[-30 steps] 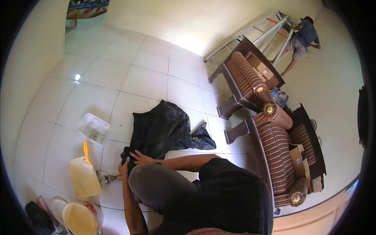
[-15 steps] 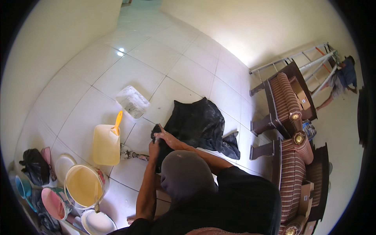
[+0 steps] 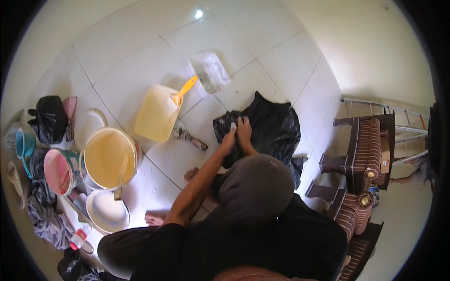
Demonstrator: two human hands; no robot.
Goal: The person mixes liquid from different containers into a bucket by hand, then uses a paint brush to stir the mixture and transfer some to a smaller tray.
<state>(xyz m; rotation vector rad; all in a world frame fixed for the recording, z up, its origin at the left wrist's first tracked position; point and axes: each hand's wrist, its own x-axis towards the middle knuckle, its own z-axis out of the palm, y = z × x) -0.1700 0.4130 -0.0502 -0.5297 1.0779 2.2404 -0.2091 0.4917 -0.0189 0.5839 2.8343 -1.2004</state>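
Observation:
A dusty, crumpled black cloth lies spread over the tiles in front of me; its slight sheen leaves it unclear whether it is fabric or plastic. My left hand and my right hand are close together at its left part, both closed on bunched folds. The fingertips are partly hidden in the folds. Left of the hands lies a paint-stained brush. Beyond that is a cream paint tray with a yellow-handled tool on its edge. A smeared clear plastic container sits farther off.
At left stand a bucket of yellowish paint, a pink-lined bucket, a white tub and a tied black bag. Striped armchairs line the right, with a ladder and a partly visible person behind.
My hands have shifted from one above the other to side by side on the cloth, which is more gathered at its left. The whole view has turned and moved.

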